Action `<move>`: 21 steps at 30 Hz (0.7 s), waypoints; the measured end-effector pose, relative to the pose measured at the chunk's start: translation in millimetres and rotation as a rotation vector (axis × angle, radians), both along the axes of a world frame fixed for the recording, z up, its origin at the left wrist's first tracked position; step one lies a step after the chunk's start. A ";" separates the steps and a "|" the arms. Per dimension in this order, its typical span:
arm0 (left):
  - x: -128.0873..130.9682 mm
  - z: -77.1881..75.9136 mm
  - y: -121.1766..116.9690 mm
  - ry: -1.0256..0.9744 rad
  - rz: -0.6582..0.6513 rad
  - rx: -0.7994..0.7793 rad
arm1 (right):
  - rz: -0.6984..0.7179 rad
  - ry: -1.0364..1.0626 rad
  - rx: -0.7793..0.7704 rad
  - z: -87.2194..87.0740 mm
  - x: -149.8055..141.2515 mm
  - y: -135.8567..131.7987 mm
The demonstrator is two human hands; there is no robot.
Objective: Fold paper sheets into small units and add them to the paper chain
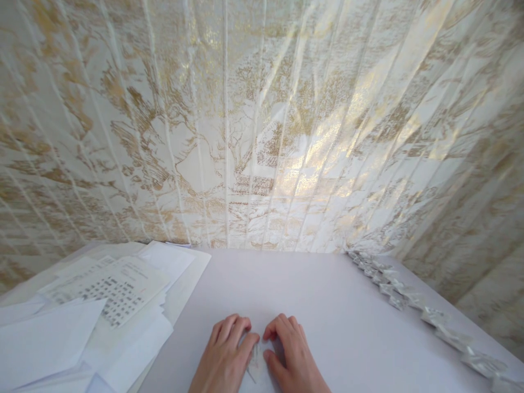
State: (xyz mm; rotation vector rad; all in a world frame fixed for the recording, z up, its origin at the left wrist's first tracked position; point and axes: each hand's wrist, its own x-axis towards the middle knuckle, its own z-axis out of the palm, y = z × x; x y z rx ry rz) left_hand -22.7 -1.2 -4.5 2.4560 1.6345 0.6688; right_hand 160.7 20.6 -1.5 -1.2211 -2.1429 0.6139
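At the bottom middle, my left hand (226,355) rests low over the table with its fingers curled. Its thumb is on the edge of a small pale see-through piece with thin grey lines (254,361). Facing it, my right hand (293,352) also has bent fingers, with thumb and forefinger at the right side of that piece and a small gap between their tips. Both hands look closed around the piece from either side. Its lower part runs toward the bottom edge, partly covered by the hands, and its exact kind is unclear.
White and printed papers (131,284) lie overlapped on the left of the pale table (254,284). A row of small crinkled silvery packets (442,322) runs along the right edge. White-and-gold patterned curtains (245,136) hang behind and at the right.
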 end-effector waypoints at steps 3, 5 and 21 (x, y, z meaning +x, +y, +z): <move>-0.7 6.4 -2.5 -0.063 -0.009 -0.059 | 0.068 -0.014 -0.009 3.1 1.1 -0.3; -1.0 12.1 -5.0 -0.166 -0.043 -0.104 | 0.092 -0.009 -0.022 5.7 0.1 -0.1; 0.6 10.7 -10.4 -0.280 -0.033 -0.096 | 0.107 -0.289 0.609 2.2 -4.0 -3.2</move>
